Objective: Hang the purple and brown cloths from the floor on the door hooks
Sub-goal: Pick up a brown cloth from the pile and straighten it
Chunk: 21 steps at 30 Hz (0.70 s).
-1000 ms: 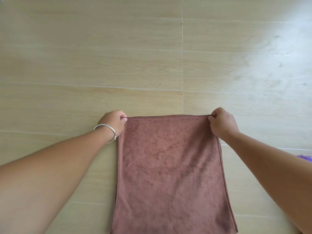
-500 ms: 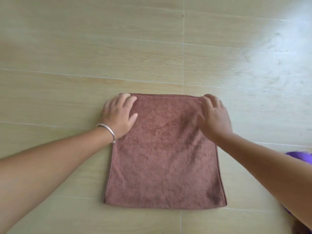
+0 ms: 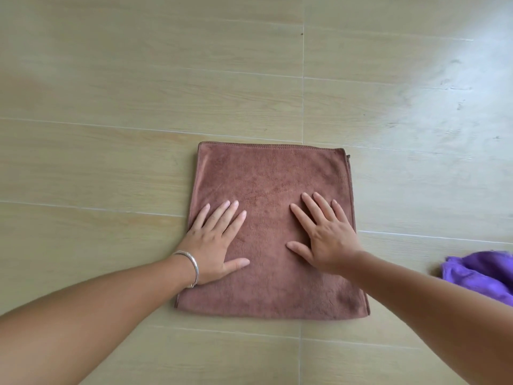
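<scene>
Brown cloth [image 3: 273, 173]: laid flat on the floor [image 3: 111, 134], folded to a near-square; stitched far edge seen beyond both hands' fingertips, near edge found behind the wrists.
Left hand [image 3: 215, 243]: laid palm-down on the cloth's left half, fingers straight and spread, thumb stretched towards the right hand; nothing grasped. Outer edge of the hand is placed at the cloth's left border.
Right hand [image 3: 323, 234]: laid palm-down on the cloth's right half, fingers straight and spread, thumb turned towards the left hand; nothing grasped.
Hands: kept apart, bare cloth seen between the thumbs.
Bracelet [image 3: 191, 266]: silver, worn on the left wrist.
Purple cloth [image 3: 483, 276]: crumpled on the floor, well to the right of the right forearm, partly cut off by the frame edge.
</scene>
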Tool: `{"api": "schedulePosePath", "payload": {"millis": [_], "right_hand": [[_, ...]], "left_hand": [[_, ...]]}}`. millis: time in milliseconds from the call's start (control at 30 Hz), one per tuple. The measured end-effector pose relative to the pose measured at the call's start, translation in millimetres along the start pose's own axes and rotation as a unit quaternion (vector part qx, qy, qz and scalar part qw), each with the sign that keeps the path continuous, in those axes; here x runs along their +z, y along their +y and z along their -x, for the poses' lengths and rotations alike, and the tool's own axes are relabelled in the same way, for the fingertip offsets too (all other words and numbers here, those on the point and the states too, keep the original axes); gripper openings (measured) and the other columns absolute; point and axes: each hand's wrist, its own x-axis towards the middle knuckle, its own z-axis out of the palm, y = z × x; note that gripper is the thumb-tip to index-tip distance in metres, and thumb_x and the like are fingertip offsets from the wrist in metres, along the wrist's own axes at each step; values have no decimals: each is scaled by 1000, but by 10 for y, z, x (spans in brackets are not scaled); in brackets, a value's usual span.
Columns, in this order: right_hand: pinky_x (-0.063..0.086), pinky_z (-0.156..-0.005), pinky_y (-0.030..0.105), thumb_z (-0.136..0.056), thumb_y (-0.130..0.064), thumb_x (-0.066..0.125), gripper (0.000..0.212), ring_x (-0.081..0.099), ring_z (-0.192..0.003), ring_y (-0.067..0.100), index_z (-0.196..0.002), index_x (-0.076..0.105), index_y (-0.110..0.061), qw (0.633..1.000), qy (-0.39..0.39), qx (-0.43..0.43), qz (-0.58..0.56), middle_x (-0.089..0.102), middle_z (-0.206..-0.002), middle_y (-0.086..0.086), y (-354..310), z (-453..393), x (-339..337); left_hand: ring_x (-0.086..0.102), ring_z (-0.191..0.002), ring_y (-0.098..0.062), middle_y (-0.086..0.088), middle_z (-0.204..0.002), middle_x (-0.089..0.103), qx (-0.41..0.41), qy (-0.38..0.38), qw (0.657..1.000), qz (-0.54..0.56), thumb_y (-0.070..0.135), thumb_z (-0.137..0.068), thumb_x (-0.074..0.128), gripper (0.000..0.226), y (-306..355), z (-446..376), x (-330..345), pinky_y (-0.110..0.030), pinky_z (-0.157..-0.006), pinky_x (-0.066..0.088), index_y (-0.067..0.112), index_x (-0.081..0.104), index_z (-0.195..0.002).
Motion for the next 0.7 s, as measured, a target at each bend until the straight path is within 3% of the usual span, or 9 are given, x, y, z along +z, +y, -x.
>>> {"api": "schedulePosePath", "payload": {"millis": [133,300,400,500,700], "right_hand": [[7,-117,52,-84,-76,3,82,1,-147,27,-152,5,-31,999,17,44,5,5,-161,4,66,-389,-133],[6,-119,50,-92,-66,23,73,-2,-147,26,-152,5,-30,993,36,104,-32,3,-161,6,130,-689,-269],[16,-118,48,-91,-63,34,73,11,-147,25,-151,18,-25,991,99,2,-84,16,-159,8,94,-396,-218],[22,-116,48,-90,-60,43,69,20,-146,25,-147,35,-22,984,85,-132,-84,27,-156,9,107,85,14],[31,-112,51,-93,-53,49,51,34,-140,26,-131,58,-20,964,136,-198,-111,45,-145,11,305,521,332]], "left_hand": [[-17,-146,-19,-5,-160,-15,-28,-3,999,-27,82,-79,0,94,-245,-349,-107,-47,-117,-7,22,-15,-150],[-11,-147,-20,-6,-160,-11,-105,-12,994,-17,77,-81,4,93,-383,-633,-303,-46,-119,-3,18,-9,-151],[-9,-147,-18,-5,-161,-7,-55,13,998,8,76,-83,8,93,-294,-370,-233,-44,-119,1,15,-5,-152],[-2,-148,-21,-8,-161,4,17,29,999,4,72,-88,19,89,-234,64,-34,-47,-119,8,13,5,-153],[31,-140,-26,-10,-151,35,104,91,990,28,64,-86,46,72,-380,427,81,-51,-112,27,20,45,-142]]}}
